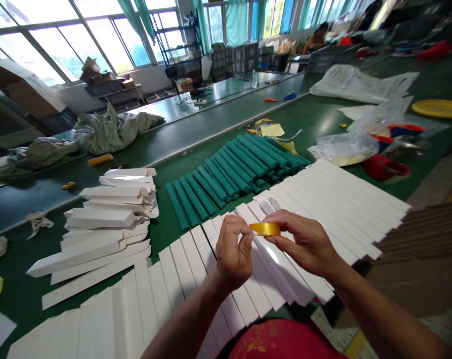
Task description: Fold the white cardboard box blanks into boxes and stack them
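Red garment (282,341); right hand (309,242) in narrow pinch on yellow tape roll (265,229)

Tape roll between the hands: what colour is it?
Tape roll: golden yellow, shown in the head view.

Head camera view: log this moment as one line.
right hand: holds yellow tape roll | left hand: curled at the roll's edge | below: long white boxes in a row | beyond: green ribbed bars

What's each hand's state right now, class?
Left hand: closed at the yellow tape roll; what it pinches can't be told.
Right hand: closed, holding the yellow tape roll.
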A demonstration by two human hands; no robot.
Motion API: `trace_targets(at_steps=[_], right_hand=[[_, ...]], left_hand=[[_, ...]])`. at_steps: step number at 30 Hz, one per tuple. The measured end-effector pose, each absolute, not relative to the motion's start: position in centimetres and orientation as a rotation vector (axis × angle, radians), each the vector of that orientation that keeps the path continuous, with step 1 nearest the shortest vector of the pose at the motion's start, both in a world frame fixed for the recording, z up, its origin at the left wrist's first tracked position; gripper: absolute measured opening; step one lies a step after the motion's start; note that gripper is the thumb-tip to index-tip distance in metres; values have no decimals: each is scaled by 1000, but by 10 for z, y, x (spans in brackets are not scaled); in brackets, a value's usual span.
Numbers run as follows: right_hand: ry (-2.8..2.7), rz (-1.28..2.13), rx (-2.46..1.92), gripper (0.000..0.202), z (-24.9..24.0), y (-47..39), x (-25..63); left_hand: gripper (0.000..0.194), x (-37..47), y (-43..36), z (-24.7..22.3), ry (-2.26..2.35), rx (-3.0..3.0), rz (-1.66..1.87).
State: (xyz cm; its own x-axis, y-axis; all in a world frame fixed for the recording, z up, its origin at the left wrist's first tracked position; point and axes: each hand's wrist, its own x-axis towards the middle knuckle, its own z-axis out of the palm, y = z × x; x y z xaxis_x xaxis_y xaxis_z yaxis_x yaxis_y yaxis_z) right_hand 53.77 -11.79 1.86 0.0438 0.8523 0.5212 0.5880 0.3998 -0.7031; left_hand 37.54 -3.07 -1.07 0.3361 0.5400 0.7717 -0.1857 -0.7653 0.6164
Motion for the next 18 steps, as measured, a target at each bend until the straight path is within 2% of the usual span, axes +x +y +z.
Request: trace_targets(at_steps=[6, 12, 18], right_hand=[[-1547, 453, -1299, 9, 18, -116, 535], [-1238, 807, -1206, 20, 12, -116, 534], [-1086, 886, -1098, 24, 11, -113, 536]], left_hand=[[11, 376, -38, -5, 420, 1664, 1330], [20, 383, -41, 0, 424, 1333, 1232], [19, 385, -39, 10, 379, 1117, 1113]])
